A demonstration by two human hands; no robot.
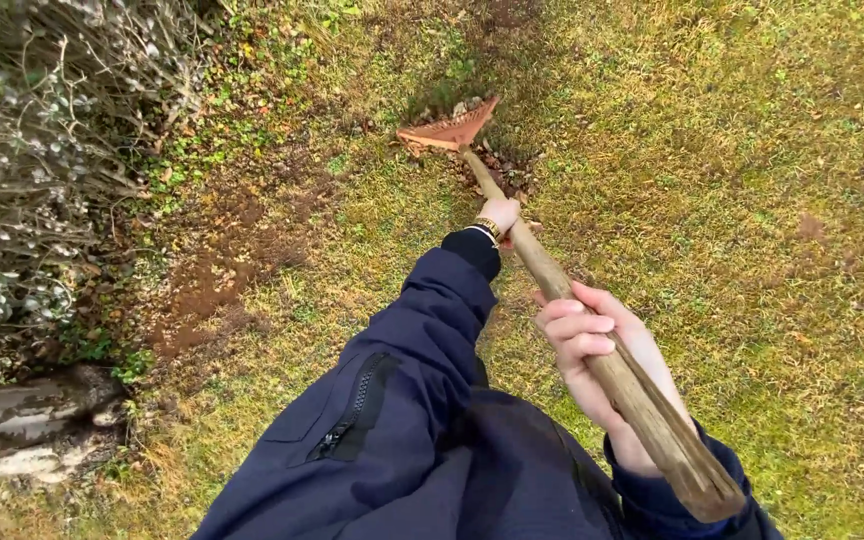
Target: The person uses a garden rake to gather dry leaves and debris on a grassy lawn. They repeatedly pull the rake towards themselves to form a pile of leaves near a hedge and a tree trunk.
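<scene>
- The right hand (607, 375) wraps its fingers tightly around the upper part of the rake handle (592, 345), just below its worn, split end, which lets it steer the long shaft.
- Farther down the handle, the left hand (500, 215) is closed round the wood, arm stretched out in a dark blue jacket sleeve (422, 350), a gold bracelet (487, 227) at the wrist; this lower grip seems to give the pull.
- Beyond that hand, the orange fan-shaped rake head (449, 130) rests on the grass (752, 200), touching scattered brown leaves (502, 165).
- Left of the rake head lie a bare soil patch (222, 260) and dry shrubs (42, 150).
</scene>
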